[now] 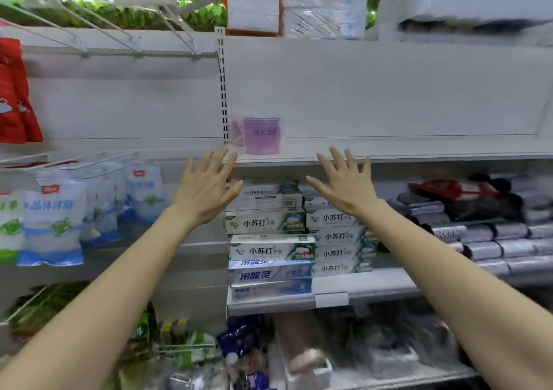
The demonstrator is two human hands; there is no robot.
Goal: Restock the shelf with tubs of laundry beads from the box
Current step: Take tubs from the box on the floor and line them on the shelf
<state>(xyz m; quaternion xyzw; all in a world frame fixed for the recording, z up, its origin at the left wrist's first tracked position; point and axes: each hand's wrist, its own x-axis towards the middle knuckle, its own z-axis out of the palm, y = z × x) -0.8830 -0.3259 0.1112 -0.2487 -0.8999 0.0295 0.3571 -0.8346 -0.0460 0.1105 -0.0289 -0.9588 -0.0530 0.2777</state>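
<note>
Tub (261, 135): one translucent purple tub with dark printed characters, standing upright on the shelf.
Tub position: at the shelf's left end, just beside the slotted upright (222, 90), set back from the front edge.
Beside the tub: a fainter pink shape on its left, too blurred to identify.
Shelf (419, 150): white, running rightwards from the upright; the front edge passes just behind both sets of fingertips.
Left hand (206, 189): raised with its back to the camera before the shelf's front left corner, below and left of the tub, apart from it.
Left grip: released, fingers spread and straight, holding nothing.
Right hand (344, 183): raised at the same height, right of the tub, fingertips reaching the shelf's front edge.
Right grip: released, fingers splayed, holding nothing.
Tier below: stacked toothpaste cartons (266, 222) in green-white and blue-white, lying between the two wrists.
Lower right: rows of dark and silvery rolls (484, 231).
Left bay: blue-and-white pouches (54, 225) hanging from hooks; red packs (15, 96) above them.
Top of unit: white wrapped packs (323, 6), stacked.
</note>
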